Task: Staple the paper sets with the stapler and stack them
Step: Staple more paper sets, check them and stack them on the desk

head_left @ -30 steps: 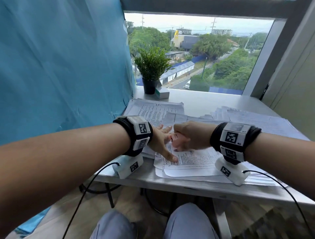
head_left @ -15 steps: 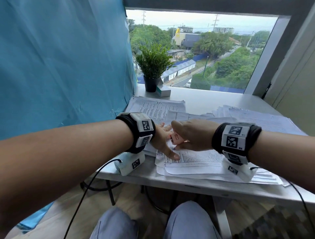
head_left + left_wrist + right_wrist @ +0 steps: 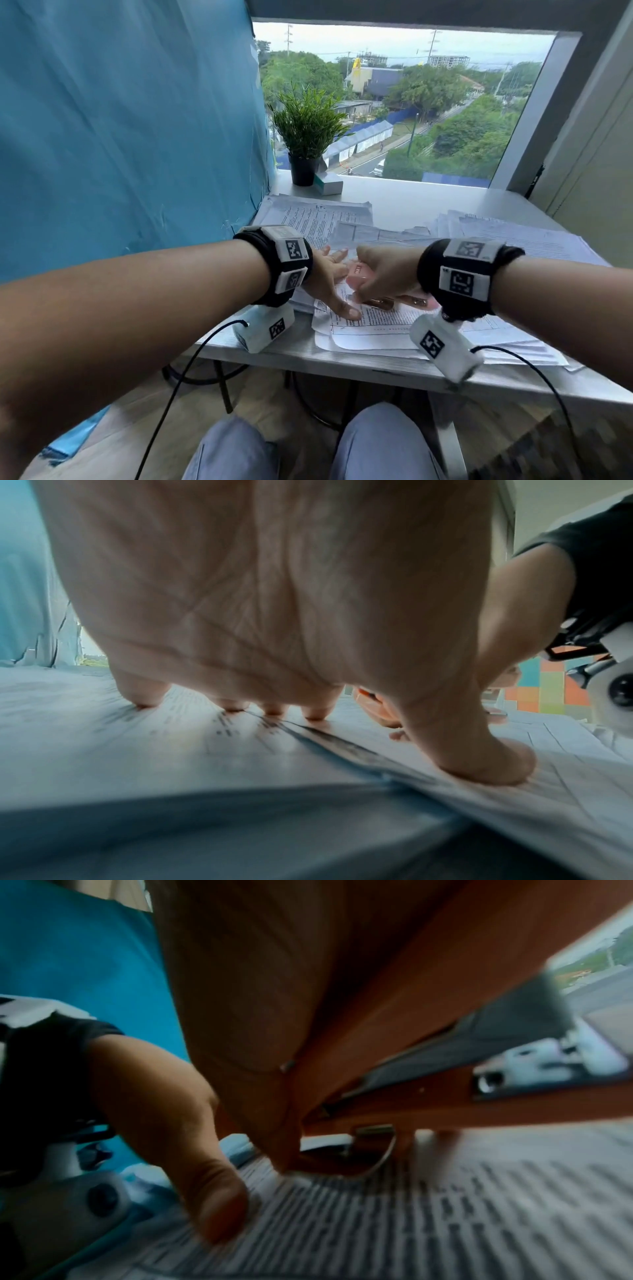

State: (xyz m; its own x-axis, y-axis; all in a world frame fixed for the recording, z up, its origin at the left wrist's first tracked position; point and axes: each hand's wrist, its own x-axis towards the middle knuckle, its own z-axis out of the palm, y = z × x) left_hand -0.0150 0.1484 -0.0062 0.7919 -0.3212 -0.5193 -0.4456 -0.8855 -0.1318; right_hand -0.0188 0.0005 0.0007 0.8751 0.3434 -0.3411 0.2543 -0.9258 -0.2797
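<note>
A printed paper set lies at the table's near edge on top of other sheets. My left hand lies flat on its left part, with fingertips and thumb pressing the paper down. My right hand grips a pink-red stapler right beside the left fingers, over the set's upper left corner. In the right wrist view the stapler sits low over the printed page, its jaws slightly apart. The paper corner inside the jaws is hidden.
A pile of papers lies behind my left hand, and more fanned sheets spread at the right. A potted plant and a small box stand by the window. A blue curtain hangs along the left side.
My right hand has shifted slightly with the stapler at the paper's corner, and the stapler's rear now shows under the wrist. The left hand stays pressed on the paper.
</note>
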